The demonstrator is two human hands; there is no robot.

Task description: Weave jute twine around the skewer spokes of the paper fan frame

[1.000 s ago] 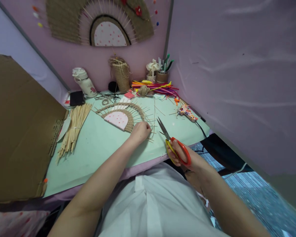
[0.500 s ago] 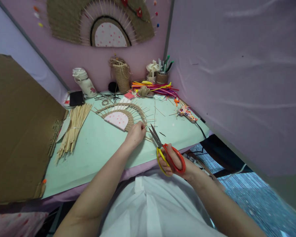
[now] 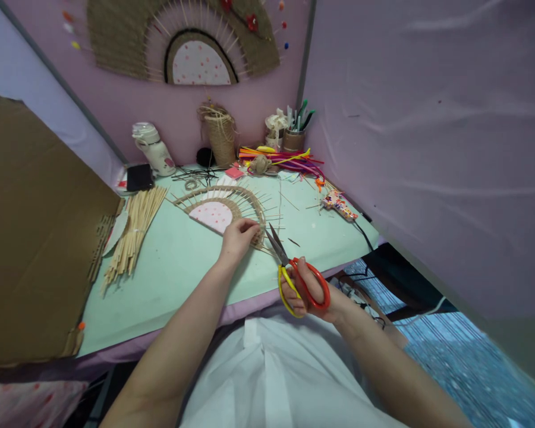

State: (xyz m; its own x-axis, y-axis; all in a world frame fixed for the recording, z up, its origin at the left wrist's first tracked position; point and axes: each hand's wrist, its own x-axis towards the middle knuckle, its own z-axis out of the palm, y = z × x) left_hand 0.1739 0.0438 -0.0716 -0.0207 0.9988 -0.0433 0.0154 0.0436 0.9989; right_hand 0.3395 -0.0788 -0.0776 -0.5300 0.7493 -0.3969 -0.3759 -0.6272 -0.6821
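A half-round fan (image 3: 211, 215) lies on the table, with thin sticks spreading from a pink-dotted white centre and twine woven in bands across them. My left hand (image 3: 238, 239) is at its right end, thumb and fingers pinched together by the outer twine band. What is between those fingertips is too small to make out. My right hand (image 3: 312, 291) grips a pair of scissors (image 3: 282, 248) with one red and one yellow handle. Their blades are slightly parted and point at the left fingertips.
A tied bundle of sticks (image 3: 134, 244) and a cardboard sheet (image 3: 35, 238) are on the left. Behind stand a white bottle (image 3: 154, 148), a twine roll (image 3: 220, 139) and colourful pipe cleaners (image 3: 289, 157). A patterned glue gun (image 3: 340, 205) lies right.
My left hand has shifted slightly left, its fingers now stretched further toward the fan's edge. The scissors have come a little to the left, closer to those fingertips.
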